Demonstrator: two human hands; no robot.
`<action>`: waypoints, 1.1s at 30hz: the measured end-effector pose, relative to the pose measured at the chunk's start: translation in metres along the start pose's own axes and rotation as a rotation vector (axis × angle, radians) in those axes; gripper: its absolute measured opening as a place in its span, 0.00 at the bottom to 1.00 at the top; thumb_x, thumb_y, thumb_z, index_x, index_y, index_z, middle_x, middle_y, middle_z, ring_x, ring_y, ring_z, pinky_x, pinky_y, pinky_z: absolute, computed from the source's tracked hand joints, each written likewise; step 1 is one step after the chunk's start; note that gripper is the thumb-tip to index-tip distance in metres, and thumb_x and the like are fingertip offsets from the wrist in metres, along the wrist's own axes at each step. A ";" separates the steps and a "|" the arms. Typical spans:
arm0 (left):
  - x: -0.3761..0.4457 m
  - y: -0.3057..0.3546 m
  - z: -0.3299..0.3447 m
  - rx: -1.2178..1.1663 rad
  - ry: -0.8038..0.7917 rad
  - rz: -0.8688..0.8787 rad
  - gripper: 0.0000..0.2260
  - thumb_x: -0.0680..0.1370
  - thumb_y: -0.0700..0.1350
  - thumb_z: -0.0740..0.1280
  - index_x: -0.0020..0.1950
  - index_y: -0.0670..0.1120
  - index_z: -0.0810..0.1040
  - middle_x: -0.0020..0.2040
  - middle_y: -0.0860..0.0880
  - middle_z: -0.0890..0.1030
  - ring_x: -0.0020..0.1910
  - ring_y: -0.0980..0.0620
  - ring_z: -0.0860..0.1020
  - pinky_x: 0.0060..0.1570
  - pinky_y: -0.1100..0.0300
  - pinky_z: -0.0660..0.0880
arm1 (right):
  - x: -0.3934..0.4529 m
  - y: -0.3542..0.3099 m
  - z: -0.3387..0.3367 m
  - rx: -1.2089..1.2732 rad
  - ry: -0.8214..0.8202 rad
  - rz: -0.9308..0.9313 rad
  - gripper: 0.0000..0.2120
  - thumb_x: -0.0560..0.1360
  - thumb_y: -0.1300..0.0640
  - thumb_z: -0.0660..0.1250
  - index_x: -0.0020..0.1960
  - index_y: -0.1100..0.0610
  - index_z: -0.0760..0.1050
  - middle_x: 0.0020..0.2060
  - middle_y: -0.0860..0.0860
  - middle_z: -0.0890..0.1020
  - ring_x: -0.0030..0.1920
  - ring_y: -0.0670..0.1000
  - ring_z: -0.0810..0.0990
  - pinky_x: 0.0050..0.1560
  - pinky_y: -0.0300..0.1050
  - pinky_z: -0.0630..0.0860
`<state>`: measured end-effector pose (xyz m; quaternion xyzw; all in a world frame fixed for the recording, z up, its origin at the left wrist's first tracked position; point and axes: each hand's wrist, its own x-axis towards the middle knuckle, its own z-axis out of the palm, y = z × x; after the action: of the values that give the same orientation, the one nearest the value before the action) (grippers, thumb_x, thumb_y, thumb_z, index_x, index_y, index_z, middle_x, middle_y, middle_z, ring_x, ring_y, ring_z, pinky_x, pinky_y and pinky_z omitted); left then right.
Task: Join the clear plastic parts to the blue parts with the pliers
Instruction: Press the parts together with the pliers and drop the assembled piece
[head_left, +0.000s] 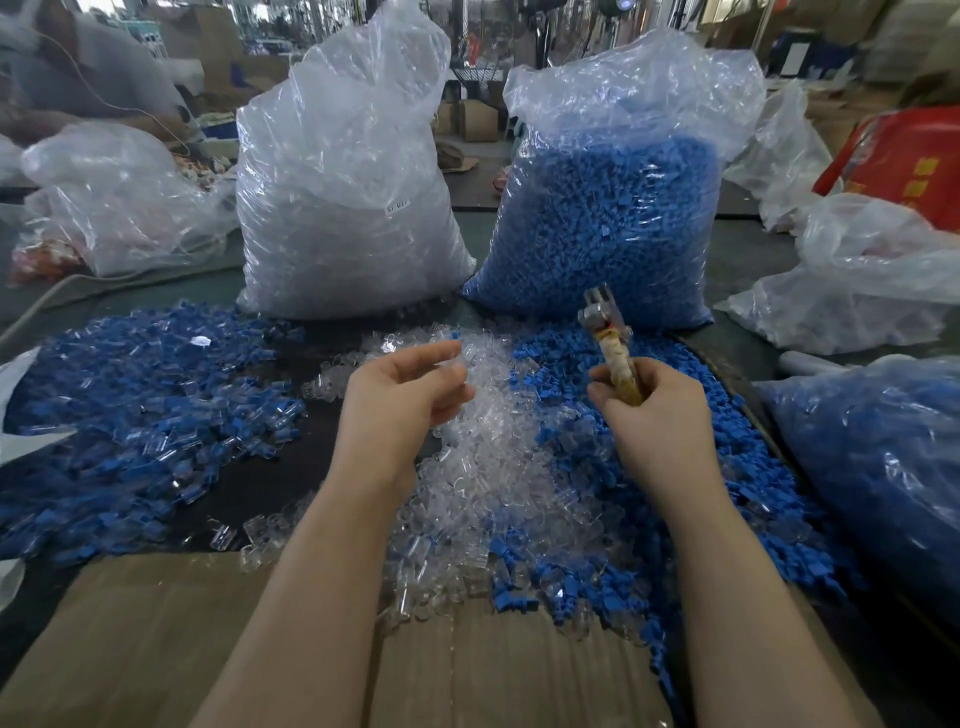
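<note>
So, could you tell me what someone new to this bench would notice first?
Most likely the two tall plastic sacks standing at the back: the clear parts sack on the left, the blue parts sack on the right. Next, the loose heaps spread in front of them, over which the left hand holds a clear piece while the right hand grips the pliers.

the left hand hovers over the clear parts heaped mid-table, fingers curled round a clear piece. the right hand grips the pliers, head pointing up and away. blue parts lie toward the right edge, a mixed pile toward the left. a clear bag and a blue bag stand at the far edge. cardboard covers the near edge.
</note>
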<state>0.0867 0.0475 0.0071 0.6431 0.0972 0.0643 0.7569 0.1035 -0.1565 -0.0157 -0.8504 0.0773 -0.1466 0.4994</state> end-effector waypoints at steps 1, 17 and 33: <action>-0.002 0.001 0.004 -0.044 -0.001 -0.014 0.08 0.76 0.36 0.71 0.52 0.46 0.83 0.42 0.47 0.86 0.41 0.52 0.85 0.43 0.62 0.81 | -0.002 -0.003 0.000 0.088 -0.014 -0.030 0.06 0.77 0.57 0.69 0.45 0.47 0.79 0.33 0.42 0.81 0.27 0.41 0.73 0.30 0.40 0.70; -0.016 -0.010 0.035 -0.070 0.027 0.057 0.04 0.72 0.34 0.74 0.44 0.41 0.83 0.36 0.45 0.85 0.37 0.52 0.85 0.38 0.65 0.79 | -0.023 -0.026 0.025 0.270 -0.007 -0.298 0.04 0.75 0.59 0.72 0.45 0.51 0.78 0.36 0.47 0.81 0.38 0.47 0.79 0.41 0.42 0.78; -0.020 -0.006 0.039 0.003 0.052 0.152 0.06 0.71 0.32 0.75 0.42 0.42 0.85 0.36 0.46 0.86 0.38 0.51 0.85 0.39 0.65 0.79 | -0.030 -0.029 0.028 0.181 0.051 -0.403 0.12 0.75 0.56 0.71 0.40 0.43 0.70 0.34 0.37 0.78 0.34 0.41 0.75 0.33 0.34 0.70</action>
<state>0.0759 0.0047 0.0085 0.6477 0.0679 0.1384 0.7461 0.0836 -0.1105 -0.0089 -0.7963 -0.0949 -0.2713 0.5322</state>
